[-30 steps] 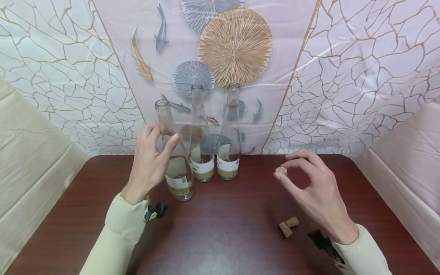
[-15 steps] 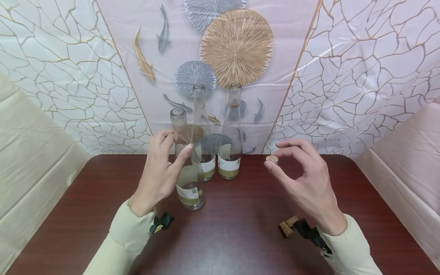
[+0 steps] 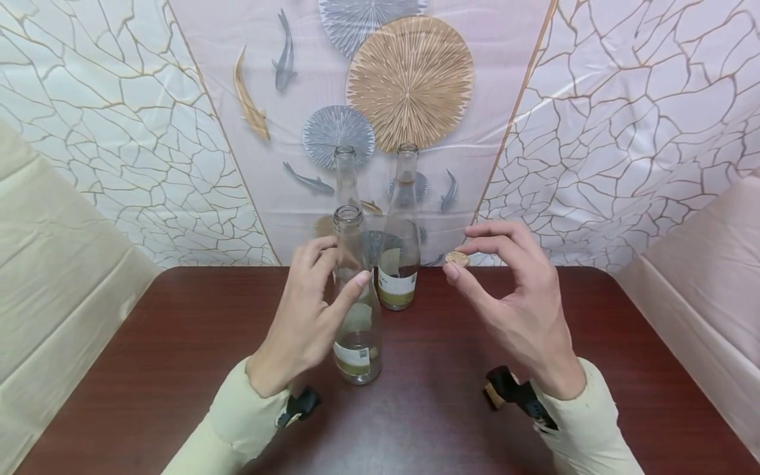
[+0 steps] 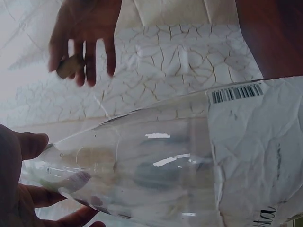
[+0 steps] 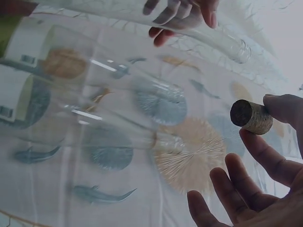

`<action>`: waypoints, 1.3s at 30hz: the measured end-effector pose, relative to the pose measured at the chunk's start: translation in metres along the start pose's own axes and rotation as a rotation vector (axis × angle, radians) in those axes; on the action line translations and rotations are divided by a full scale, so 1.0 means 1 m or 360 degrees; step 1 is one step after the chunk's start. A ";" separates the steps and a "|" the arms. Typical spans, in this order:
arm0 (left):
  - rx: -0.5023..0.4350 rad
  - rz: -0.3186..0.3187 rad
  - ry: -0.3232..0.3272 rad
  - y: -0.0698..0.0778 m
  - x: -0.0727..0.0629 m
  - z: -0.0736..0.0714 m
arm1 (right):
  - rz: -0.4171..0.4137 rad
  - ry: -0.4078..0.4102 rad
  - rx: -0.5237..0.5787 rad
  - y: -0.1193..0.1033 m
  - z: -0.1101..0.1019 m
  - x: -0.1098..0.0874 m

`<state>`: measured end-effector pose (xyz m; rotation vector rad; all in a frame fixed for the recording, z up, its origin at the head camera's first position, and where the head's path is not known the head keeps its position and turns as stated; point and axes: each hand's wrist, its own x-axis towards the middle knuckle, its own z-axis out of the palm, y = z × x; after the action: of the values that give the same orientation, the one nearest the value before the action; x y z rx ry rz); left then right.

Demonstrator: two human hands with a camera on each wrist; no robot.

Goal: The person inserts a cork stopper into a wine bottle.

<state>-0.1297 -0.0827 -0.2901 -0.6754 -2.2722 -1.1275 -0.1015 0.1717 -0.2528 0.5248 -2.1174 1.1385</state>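
Observation:
My left hand (image 3: 311,310) holds a clear glass bottle (image 3: 359,316) by its upper part, thumb on one side and fingers on the other. The bottle is uncorked, with a white and green label low on its body. In the left wrist view the label (image 4: 255,142) carries a barcode. My right hand (image 3: 522,303) pinches a cork (image 3: 458,258) between thumb and index finger, to the right of the bottle's mouth and apart from it. In the right wrist view the cork's dark end (image 5: 241,113) faces the bottles, and the other fingers are spread.
Two more open glass bottles stand at the back of the dark red table (image 3: 196,343): one (image 3: 346,175) partly behind the held bottle, the other (image 3: 399,264) to its right. A loose cork (image 3: 493,396) lies partly hidden by the right wrist strap. Patterned cloth (image 3: 594,132) hangs behind.
My left hand has brought the bottle rightward and nearer to me, and it stands straighter. My right hand has moved left and up with the cork, its wrist strap now covering part of the loose corks.

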 end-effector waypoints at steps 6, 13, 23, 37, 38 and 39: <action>-0.0032 0.0019 -0.0051 0.010 -0.004 0.007 | -0.0064 0.0075 0.0166 -0.014 0.002 0.003; -0.0085 0.0035 -0.0117 0.023 -0.009 0.015 | -0.0228 0.0209 0.0599 -0.027 0.009 0.010; -0.0095 0.0088 -0.0150 0.039 -0.015 0.024 | -0.0383 0.0440 0.1087 -0.042 0.020 0.021; -0.0064 0.0115 -0.0185 0.044 -0.019 0.028 | -0.0338 0.0309 0.1000 -0.046 0.035 0.026; -0.0065 0.0115 -0.0187 0.044 -0.019 0.028 | -0.0334 0.0303 0.0980 -0.046 0.035 0.026; -0.0064 0.0115 -0.0188 0.044 -0.019 0.028 | -0.0329 0.0296 0.0961 -0.046 0.035 0.026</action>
<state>-0.0942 -0.0398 -0.2921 -0.8535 -2.3079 -1.1292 -0.1043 0.1162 -0.2216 0.8486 -1.5017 1.6315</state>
